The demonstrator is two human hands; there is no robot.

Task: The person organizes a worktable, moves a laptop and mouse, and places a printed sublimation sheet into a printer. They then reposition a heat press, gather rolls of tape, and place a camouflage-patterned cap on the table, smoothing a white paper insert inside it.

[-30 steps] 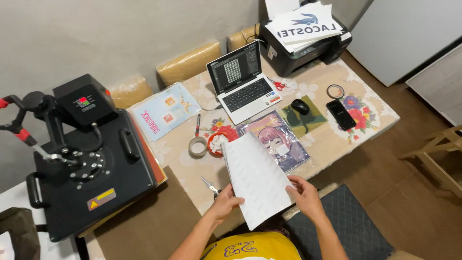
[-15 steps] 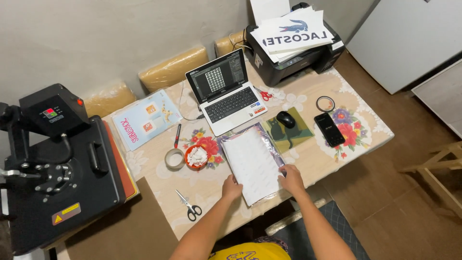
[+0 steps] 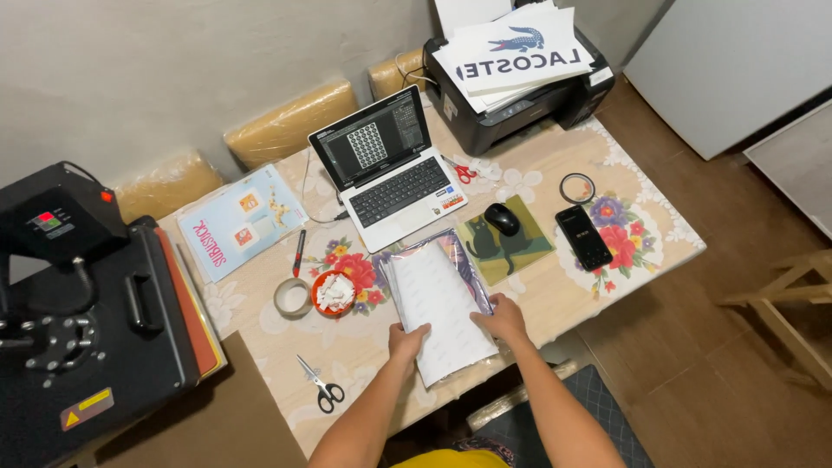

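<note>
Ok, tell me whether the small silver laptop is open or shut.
Open: the small silver laptop has its lid raised, screen lit, keyboard exposed.

A second ago both hands held the white sheets (image 3: 442, 308) tilted up off the table (image 3: 555, 303), over a printed picture. Now the sheets lie flat on the table, covering most of that picture. The left hand (image 3: 407, 341) rests on the near left edge of the stack, and the right hand (image 3: 501, 318) presses its right edge.
</note>
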